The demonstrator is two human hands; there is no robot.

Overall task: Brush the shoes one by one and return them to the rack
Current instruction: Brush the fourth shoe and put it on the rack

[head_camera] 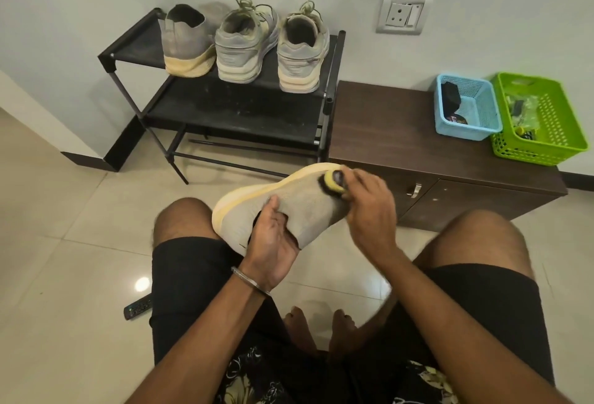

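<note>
A seated person holds a grey knit shoe (289,207) over the lap, at centre. The left hand (273,242) grips its collar, fingers inside; the right hand (369,201) pinches a small yellow brush (334,182) against the toe. The shoe looks light and soft, best held by collar or sole. The rack (135,46) at 11 o'clock holds three shoes, with free shelf at its left edge.
</note>
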